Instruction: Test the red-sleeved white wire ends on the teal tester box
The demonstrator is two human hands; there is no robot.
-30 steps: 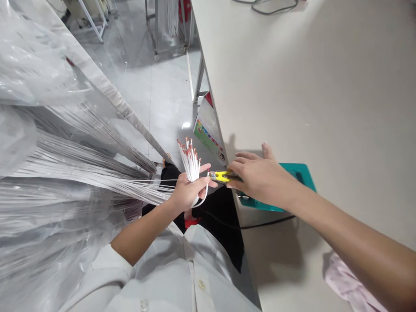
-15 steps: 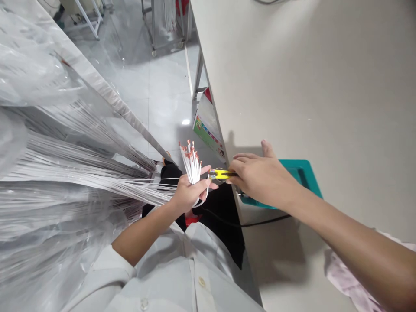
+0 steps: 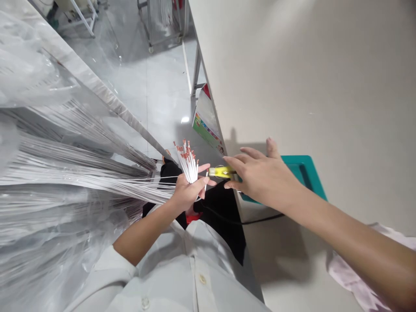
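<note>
Now we're holding white wires [image 3: 189,169] in our left fingers [image 3: 199,184], one red tip [image 3: 207,170] sitting just left of the yellow tool [image 3: 221,172] lying sideways by our right fingers [image 3: 234,164], whose grip we can't tell.

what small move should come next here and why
Perhaps the left hand should nudge the single white wire squarely to the yellow tool: the wire's red tip stands right by the tool's nose, contact unclear, and the right hand is at the tool.
</note>
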